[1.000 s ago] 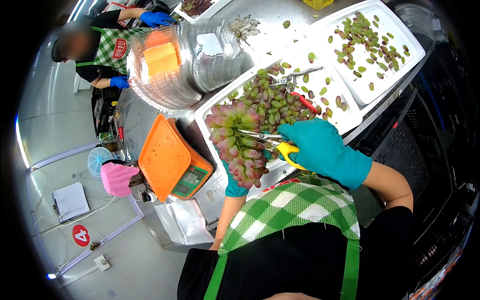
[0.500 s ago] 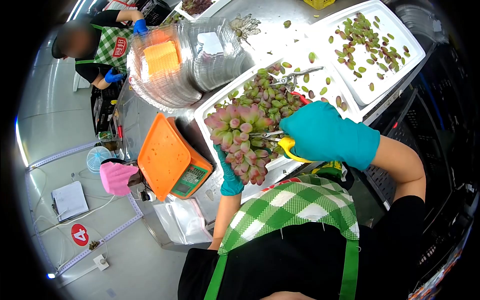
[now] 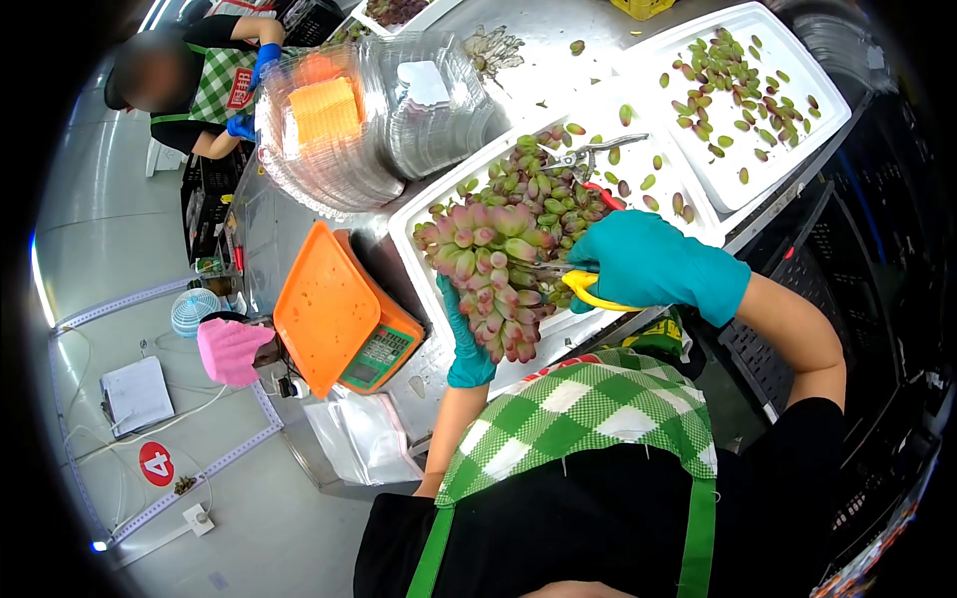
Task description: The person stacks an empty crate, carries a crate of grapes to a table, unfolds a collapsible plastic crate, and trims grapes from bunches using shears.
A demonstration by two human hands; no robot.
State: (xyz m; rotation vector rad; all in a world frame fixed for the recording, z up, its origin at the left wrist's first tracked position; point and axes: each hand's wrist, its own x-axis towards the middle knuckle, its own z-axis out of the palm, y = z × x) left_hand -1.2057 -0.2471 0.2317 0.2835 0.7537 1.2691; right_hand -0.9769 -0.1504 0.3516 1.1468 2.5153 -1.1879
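Observation:
A large bunch of pink-and-green elongated grapes [image 3: 490, 261] is held up over the front of a white tray [image 3: 401, 231]. My gloved left hand [image 3: 465, 339] grips it from beneath and behind, its fingers mostly hidden by the fruit. In my gloved right hand [image 3: 638, 261] is a pair of scissors with yellow handles [image 3: 596, 291]. The blades reach into the right side of the bunch, their tips hidden among the grapes. More grapes [image 3: 558, 204] lie in the tray behind the bunch, beside a second pair of scissors with red on the handle [image 3: 602, 195].
Another white tray [image 3: 733, 189] with loose grapes stands at the back right. An orange scale [image 3: 324, 309] is left of my hands, with stacked clear plastic containers [image 3: 429, 125] behind it. Plastic bags [image 3: 364, 439] lie at the near left. A co-worker in blue gloves [image 3: 241, 127] stands far left.
The bunch has turned slightly and my left hand has shifted a little right. My scissors have drawn slightly right, and their blades look closer together. The co-worker's lower hand has moved toward the containers.

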